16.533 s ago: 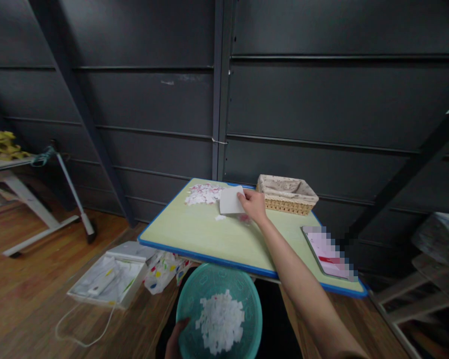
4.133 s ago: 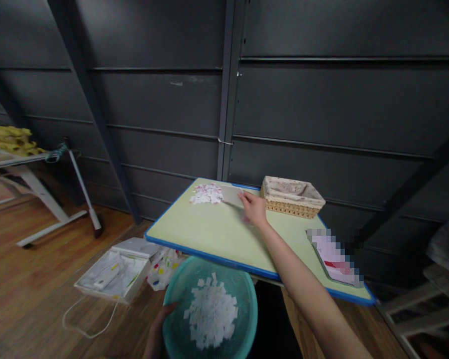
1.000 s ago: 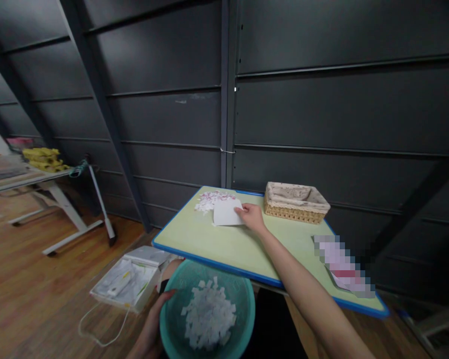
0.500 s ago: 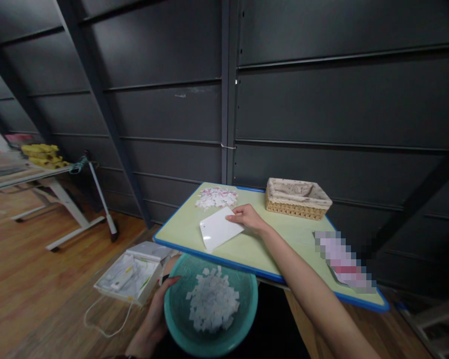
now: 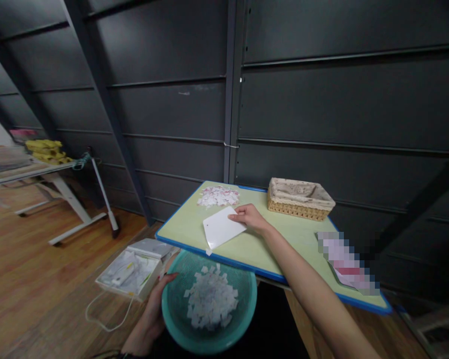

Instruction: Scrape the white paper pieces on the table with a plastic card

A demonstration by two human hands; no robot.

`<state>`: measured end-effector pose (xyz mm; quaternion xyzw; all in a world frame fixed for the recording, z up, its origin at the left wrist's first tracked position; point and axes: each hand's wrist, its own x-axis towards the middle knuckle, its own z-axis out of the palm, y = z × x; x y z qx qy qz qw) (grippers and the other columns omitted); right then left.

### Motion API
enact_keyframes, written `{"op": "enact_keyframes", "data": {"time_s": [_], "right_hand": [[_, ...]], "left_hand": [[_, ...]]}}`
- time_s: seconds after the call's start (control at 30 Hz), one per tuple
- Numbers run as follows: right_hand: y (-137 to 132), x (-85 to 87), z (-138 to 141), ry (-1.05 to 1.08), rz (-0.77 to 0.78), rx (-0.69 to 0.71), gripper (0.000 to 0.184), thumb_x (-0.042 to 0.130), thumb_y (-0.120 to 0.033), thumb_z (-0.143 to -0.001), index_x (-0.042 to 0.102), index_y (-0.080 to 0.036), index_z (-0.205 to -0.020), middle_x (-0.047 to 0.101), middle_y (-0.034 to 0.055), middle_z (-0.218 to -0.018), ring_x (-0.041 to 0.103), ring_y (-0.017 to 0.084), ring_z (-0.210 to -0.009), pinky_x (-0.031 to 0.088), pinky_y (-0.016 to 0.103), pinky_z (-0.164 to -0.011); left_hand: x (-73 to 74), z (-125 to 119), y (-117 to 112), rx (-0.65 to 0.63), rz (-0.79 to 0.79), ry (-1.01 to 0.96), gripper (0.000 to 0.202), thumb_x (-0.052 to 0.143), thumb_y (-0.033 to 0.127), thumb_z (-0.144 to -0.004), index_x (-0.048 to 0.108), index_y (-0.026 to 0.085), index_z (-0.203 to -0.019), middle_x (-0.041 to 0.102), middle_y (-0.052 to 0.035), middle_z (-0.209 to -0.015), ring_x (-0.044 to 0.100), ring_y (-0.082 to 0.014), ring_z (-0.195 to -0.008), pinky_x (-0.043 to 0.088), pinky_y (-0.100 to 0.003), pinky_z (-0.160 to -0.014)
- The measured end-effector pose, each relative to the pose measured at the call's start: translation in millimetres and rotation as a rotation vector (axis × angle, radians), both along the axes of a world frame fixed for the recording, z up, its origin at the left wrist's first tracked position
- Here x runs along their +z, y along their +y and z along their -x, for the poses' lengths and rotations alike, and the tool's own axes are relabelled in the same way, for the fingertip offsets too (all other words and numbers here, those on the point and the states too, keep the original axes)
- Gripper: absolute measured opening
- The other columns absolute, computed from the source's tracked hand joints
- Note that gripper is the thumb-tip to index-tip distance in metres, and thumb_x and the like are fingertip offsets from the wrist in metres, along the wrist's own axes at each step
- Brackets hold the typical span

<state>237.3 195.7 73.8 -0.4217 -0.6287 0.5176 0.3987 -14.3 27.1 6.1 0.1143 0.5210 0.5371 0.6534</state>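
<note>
My right hand (image 5: 251, 218) grips a white plastic card (image 5: 222, 228) by its edge and holds it flat on the pale green table (image 5: 280, 239) near the blue front edge. Below that edge, my left hand (image 5: 152, 318) holds the rim of a teal bowl (image 5: 172, 309) with many small white paper scraps (image 5: 208, 303) in it. One scrap (image 5: 208, 252) sits right at the table's edge under the card. A pile of white and pink scraps (image 5: 217, 196) lies at the far left corner of the table.
A wicker basket (image 5: 301, 198) stands at the table's back right. A blurred-out sheet (image 5: 347, 264) lies at the right. On the wooden floor left of the bowl sits an open white box (image 5: 136, 267) with a cord. Dark wall panels stand behind, a white stand (image 5: 71, 199) at left.
My right hand has drawn the card from beside the far scrap pile toward the table's front edge. The bowl stays below the edge in my left hand.
</note>
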Motion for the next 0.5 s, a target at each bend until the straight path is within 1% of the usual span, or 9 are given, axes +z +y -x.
{"op": "enact_keyframes", "data": {"time_s": [0.17,0.23,0.37,0.43,0.5], "right_hand": [[-2.9,-4.3,5.9,0.027,0.044,0.116,0.039,0.080,-0.044,-0.052,0.066,-0.011,-0.065,0.057,-0.0007,-0.053,0.044,0.008,-0.046,0.026,0.021,-0.044],[-3.1,-3.6,6.5,0.059,0.043,0.100,0.039,0.080,-0.044,-0.052,0.066,-0.011,-0.065,0.057,-0.0007,-0.053,0.044,0.008,-0.046,0.026,0.021,-0.044],[-2.7,-1.6,6.2,0.111,0.010,-0.003,0.040,0.079,-0.047,-0.053,0.063,-0.012,-0.062,0.055,-0.0013,-0.052,0.044,0.008,-0.046,0.027,0.022,-0.044],[-2.4,-3.1,6.1,0.082,0.005,0.004,0.041,0.080,-0.048,-0.052,0.064,-0.012,-0.063,0.056,-0.0011,-0.053,0.044,0.008,-0.046,0.026,0.021,-0.044],[-1.8,-6.0,6.4,0.053,0.017,0.059,0.042,0.080,-0.048,-0.051,0.066,-0.011,-0.067,0.057,-0.0002,-0.055,0.045,0.009,-0.048,0.026,0.021,-0.044]], "left_hand": [[-1.2,3.1,-0.1,0.003,-0.009,-0.016,0.004,0.066,0.019,-0.070,0.064,0.017,-0.067,0.069,-0.0010,-0.052,0.063,-0.0177,-0.045,0.053,-0.031,-0.051],[0.0,3.3,0.0,0.000,0.001,-0.017,0.004,0.067,0.019,-0.069,0.064,0.017,-0.067,0.069,-0.0009,-0.052,0.063,-0.0177,-0.044,0.052,-0.030,-0.050],[1.1,3.3,0.3,-0.016,0.003,-0.028,0.006,0.068,0.018,-0.068,0.064,0.016,-0.063,0.069,-0.0019,-0.050,0.062,-0.0173,-0.043,0.052,-0.029,-0.048],[-0.2,3.7,0.2,-0.028,-0.002,-0.025,0.007,0.068,0.019,-0.069,0.064,0.016,-0.063,0.069,-0.0019,-0.050,0.062,-0.0176,-0.042,0.052,-0.030,-0.048],[-2.0,4.3,0.1,-0.026,-0.006,-0.016,0.007,0.068,0.020,-0.069,0.065,0.017,-0.064,0.070,-0.0015,-0.051,0.063,-0.0182,-0.043,0.053,-0.031,-0.050]]}}
